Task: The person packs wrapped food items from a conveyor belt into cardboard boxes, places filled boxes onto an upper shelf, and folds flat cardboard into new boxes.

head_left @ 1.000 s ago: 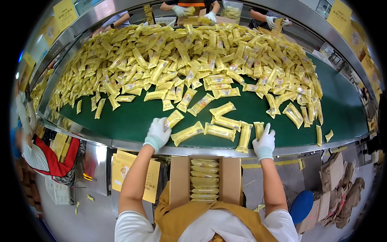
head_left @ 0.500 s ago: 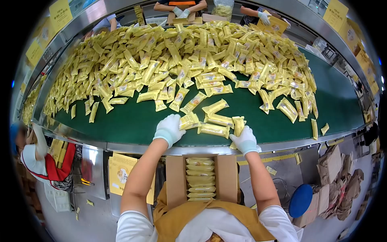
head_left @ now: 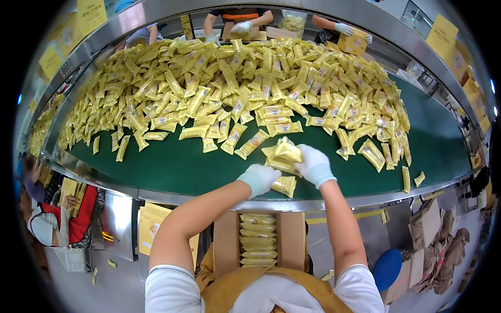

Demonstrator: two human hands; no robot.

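Note:
Both my hands wear white gloves and work close together near the belt's front edge. My right hand (head_left: 315, 164) is closed on a small bunch of yellow wrapped snack packets (head_left: 284, 152). Lower and to the left, my left hand (head_left: 262, 179) has its fingers curled against a yellow snack packet (head_left: 284, 186); its fingertips are partly hidden. Below the belt edge, an open cardboard box (head_left: 291, 237) stands against my apron, with a row of yellow packets (head_left: 258, 235) inside.
A large heap of the same packets (head_left: 219, 83) covers the back of the green belt (head_left: 438, 130). A metal rail runs along its front. Co-workers with gloved hands (head_left: 241, 27) stand across the belt, another person (head_left: 49, 224) at left. A blue stool (head_left: 387, 268) stands at right.
My left hand has moved right and my right hand slightly up and left. The loose packets between them are now gathered into a bunch. The person at left has bent lower.

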